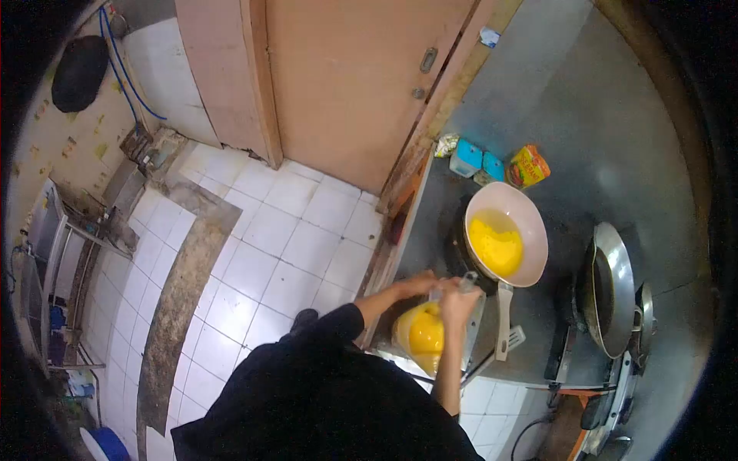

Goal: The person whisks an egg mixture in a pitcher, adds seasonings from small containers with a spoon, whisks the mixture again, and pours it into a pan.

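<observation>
The step in hand seems to be working the yellow mix in the container, near the pan. The right hand grips a grey handle; the left hand is by the container's top, its hold unclear. The next move calls for keeping the container steady.

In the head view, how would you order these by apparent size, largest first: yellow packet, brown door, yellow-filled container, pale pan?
1. Brown door
2. Pale pan
3. Yellow-filled container, partly hidden by an arm
4. Yellow packet
</observation>
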`<action>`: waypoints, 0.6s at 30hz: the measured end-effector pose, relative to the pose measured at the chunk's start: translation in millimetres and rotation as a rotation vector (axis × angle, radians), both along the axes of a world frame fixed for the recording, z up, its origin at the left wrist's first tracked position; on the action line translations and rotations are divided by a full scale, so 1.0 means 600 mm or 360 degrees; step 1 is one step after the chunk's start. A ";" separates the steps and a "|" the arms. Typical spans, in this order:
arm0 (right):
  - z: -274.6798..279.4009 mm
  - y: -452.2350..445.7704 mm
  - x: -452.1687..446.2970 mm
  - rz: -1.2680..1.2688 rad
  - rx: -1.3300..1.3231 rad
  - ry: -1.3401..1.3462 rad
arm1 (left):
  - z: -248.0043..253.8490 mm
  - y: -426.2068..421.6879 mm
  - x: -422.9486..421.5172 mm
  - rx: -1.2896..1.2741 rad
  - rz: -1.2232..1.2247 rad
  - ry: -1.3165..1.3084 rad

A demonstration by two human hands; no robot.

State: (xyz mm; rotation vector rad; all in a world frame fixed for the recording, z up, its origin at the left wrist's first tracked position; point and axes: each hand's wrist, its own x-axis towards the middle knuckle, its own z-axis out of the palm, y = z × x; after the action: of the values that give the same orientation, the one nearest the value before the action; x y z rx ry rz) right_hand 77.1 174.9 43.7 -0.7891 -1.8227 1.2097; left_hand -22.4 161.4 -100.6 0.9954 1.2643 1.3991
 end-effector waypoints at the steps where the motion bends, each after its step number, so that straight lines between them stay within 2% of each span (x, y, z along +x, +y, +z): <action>1: 0.054 -0.016 0.007 -0.0001 -0.0007 -0.0017 | -0.004 0.000 0.010 -0.0007 -0.0001 -0.0017; 2: 0.140 -0.036 0.004 -0.0086 -0.0209 0.0132 | -0.005 0.014 -0.004 -0.0128 0.0046 0.0042; 3: 0.184 -0.051 0.011 -0.0189 -0.0429 0.0254 | -0.016 0.020 0.000 -0.0267 0.0076 0.0075; 4: 0.147 -0.046 0.016 -0.0240 -0.0467 0.0550 | -0.029 0.026 -0.001 -0.0402 0.0101 0.0115; 5: 0.083 -0.029 0.014 -0.0246 -0.0467 0.0556 | -0.044 0.027 -0.005 -0.0403 0.0095 0.0122; 6: 0.011 -0.006 0.013 -0.0139 -0.0206 0.0153 | -0.067 0.031 -0.005 -0.0341 -0.0017 0.0133; 7: -0.021 0.015 0.015 -0.0017 0.0070 -0.0260 | -0.077 0.042 -0.001 -0.0263 -0.0115 0.0135; 8: -0.003 0.021 0.003 -0.0137 0.0218 -0.0042 | -0.043 0.030 -0.005 -0.0259 -0.0107 0.0139; 9: 0.050 0.004 0.017 -0.0129 0.0210 -0.0058 | 0.023 -0.003 0.004 -0.0277 -0.0055 0.0047; 10: 0.128 -0.020 0.025 -0.0122 -0.0117 0.0082 | 0.066 -0.019 -0.003 -0.0285 0.0004 -0.0022; 11: 0.168 -0.037 0.033 -0.0122 -0.0448 0.0204 | 0.043 -0.013 0.000 -0.0287 0.0007 -0.0032; 12: 0.096 -0.031 0.018 -0.0376 -0.0319 0.0428 | 0.001 0.003 -0.003 -0.0233 0.0066 -0.0101; 13: 0.023 -0.005 0.021 -0.0354 0.0106 0.0071 | -0.024 0.012 0.002 -0.0187 0.0108 -0.0173; 14: -0.048 0.020 0.024 -0.0392 0.0552 -0.0237 | -0.014 0.010 0.008 -0.0185 0.0088 -0.0175; 15: -0.017 0.020 0.017 -0.0032 0.0173 -0.0319 | 0.006 0.006 0.014 -0.0022 0.0169 -0.0032; 17: 0.134 -0.031 0.009 -0.0134 -0.0088 -0.0036 | 0.024 0.001 -0.001 0.0121 0.0264 0.0117; 18: 0.162 -0.040 0.028 -0.0170 -0.0314 0.0193 | 0.023 0.001 0.000 -0.0123 0.0198 0.0128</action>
State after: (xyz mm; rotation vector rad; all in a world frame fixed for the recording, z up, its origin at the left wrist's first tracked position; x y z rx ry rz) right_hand 93.8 151.2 141.0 -0.8910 -1.5607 1.3511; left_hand -22.6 162.2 -86.9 0.9417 1.4501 1.4046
